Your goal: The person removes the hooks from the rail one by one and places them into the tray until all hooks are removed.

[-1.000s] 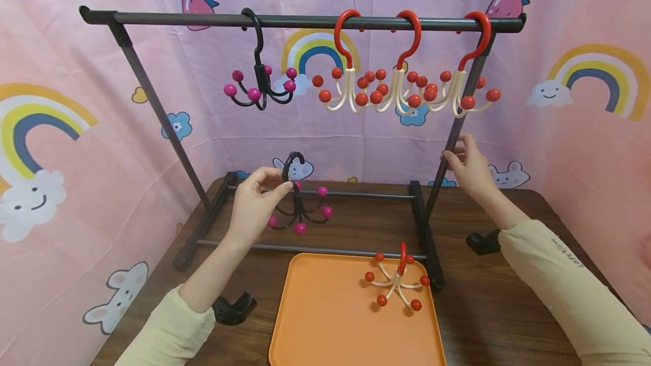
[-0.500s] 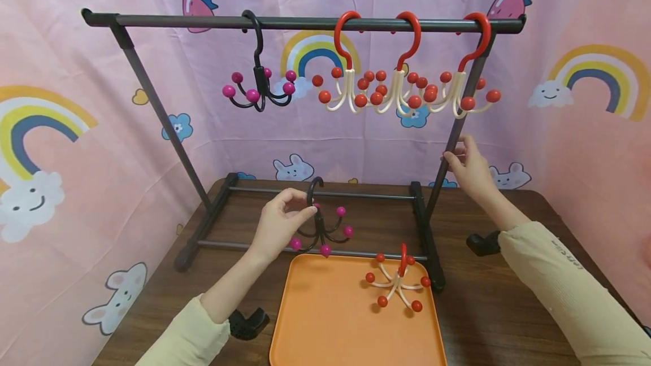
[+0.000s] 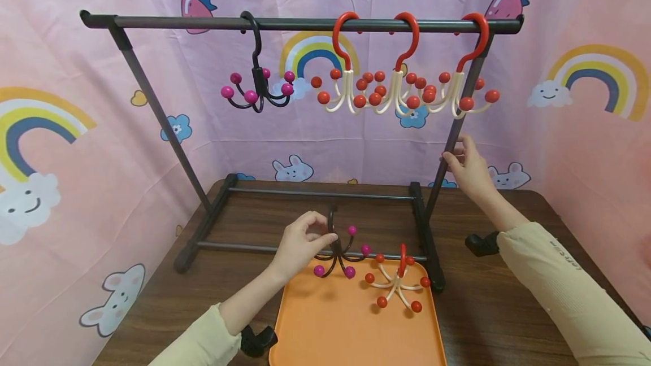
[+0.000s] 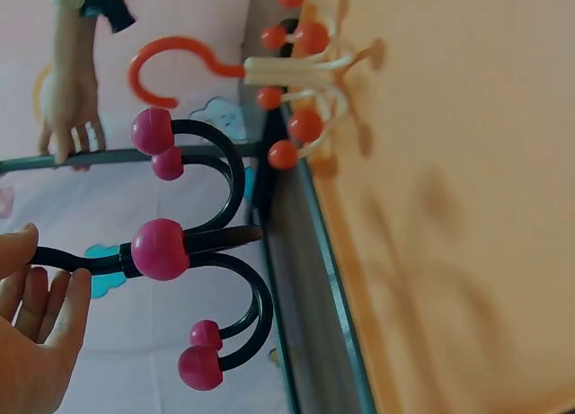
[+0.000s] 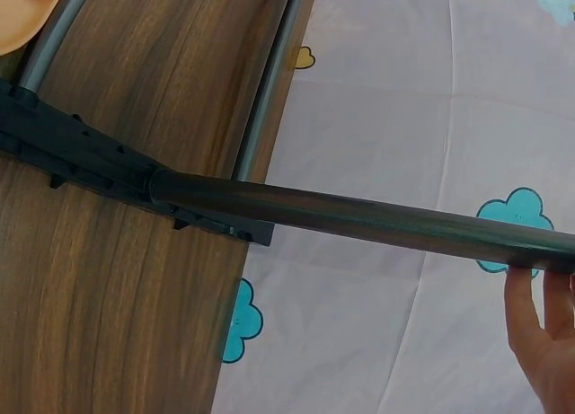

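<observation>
My left hand (image 3: 304, 244) pinches the stem of a black multi-arm hook hanger (image 4: 162, 252) with magenta ball tips. In the left wrist view the hanger is clear of the orange tray (image 3: 346, 326), its shadow falling on the tray. To its right, a cream hook hanger with a red hook and red balls (image 3: 396, 281) stands on the tray. My right hand (image 3: 470, 168) grips the right upright of the dark rack (image 3: 447, 146). From the rack's top bar hang one black-and-magenta hanger (image 3: 259, 83) and three cream-and-red hangers (image 3: 398, 89).
The rack's base bars (image 3: 234, 247) and feet sit on the brown wooden table (image 3: 488, 309), behind the tray. A patterned cloth (image 3: 315, 129) surrounds the table at the back and sides.
My left hand has moved right and down with the black-and-magenta hanger, from inside the rack to over the tray's back edge. The right hand has stayed on the upright.
</observation>
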Motion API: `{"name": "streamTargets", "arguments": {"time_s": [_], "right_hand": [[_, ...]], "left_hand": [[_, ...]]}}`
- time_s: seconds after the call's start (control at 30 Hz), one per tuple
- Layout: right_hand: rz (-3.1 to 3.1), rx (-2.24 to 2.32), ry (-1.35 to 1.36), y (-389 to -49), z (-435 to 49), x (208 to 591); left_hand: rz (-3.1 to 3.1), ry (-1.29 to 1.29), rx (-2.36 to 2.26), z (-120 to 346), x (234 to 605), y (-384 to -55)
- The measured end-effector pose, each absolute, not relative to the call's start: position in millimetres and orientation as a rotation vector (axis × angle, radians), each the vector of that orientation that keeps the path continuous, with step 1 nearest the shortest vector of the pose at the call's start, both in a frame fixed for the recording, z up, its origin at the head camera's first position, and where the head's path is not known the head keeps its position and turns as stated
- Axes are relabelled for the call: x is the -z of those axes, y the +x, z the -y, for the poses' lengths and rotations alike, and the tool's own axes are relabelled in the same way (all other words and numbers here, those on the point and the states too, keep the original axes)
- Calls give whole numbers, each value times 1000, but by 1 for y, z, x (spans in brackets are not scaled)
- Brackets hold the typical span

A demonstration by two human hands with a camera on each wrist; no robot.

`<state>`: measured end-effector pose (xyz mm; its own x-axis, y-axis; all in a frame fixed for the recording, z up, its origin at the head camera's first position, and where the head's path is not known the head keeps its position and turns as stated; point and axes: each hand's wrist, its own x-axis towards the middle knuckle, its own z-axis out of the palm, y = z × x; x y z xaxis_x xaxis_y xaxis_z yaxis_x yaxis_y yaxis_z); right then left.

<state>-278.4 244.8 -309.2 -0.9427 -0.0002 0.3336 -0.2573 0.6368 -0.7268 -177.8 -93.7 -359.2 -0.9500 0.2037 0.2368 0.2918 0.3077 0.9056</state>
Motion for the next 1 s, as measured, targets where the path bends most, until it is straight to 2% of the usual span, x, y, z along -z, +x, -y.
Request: {"name": "streamTargets", "arguments": {"time_s": [0.17, 0.43, 1.0], "right_hand": [[2554, -1201, 217, -278, -245, 309], [2555, -1209, 211, -279, -245, 310], [2551, -1202, 208, -278, -245, 311]], "left_hand": [[2474, -544, 1717, 84, 359, -166], [2454, -641, 1588, 74, 402, -175], [2504, -801, 1431, 60, 433, -162]]}}
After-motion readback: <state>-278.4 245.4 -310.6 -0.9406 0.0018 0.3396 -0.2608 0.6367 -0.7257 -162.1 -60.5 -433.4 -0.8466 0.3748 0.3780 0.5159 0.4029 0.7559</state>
